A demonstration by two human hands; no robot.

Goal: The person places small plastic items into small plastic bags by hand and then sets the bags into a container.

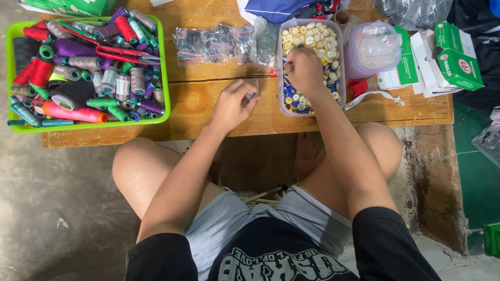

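Right hand (303, 70) dipped in clear rectangular plastic tub of white, yellow and blue buttons (311, 57), fingers pinched — on what, cannot tell. Left hand (232, 104) pinching small clear plastic bag (253, 89) on wooden surface (208, 112). Risks — tub near surface edge, nudge could tip it; buttons could miss narrow bag mouth, roll to floor.

Bare table (208, 112) between hands — button tub (282, 78) blocks right.
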